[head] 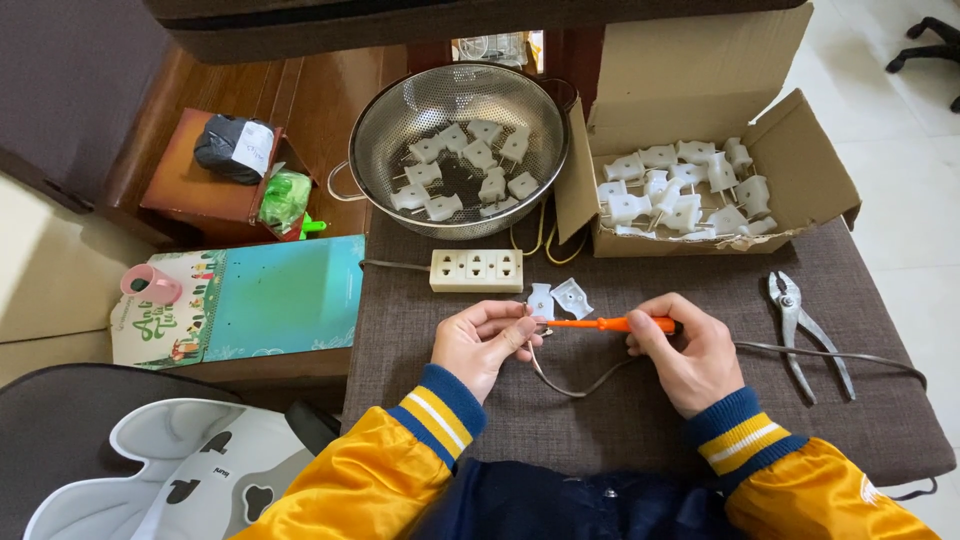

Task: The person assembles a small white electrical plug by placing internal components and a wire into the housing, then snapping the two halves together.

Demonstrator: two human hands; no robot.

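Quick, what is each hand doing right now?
Left hand: closed on a small white plug part and a grey cord.
Right hand: closed on an orange screwdriver.

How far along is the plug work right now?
Done, apparently: about a dozen white plugs lie in the metal colander. In hand: the right hand drives an orange screwdriver into a plug held by the left hand. Left: many plugs fill the cardboard box.

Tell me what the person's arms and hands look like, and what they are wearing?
Both hands are bare: the left hand and the right hand wear no gloves, rings or watch that I can see. The arms are in shiny yellow-orange jacket sleeves. Each sleeve ends in a ribbed navy cuff with yellow and white stripes. The jacket's front is dark navy.
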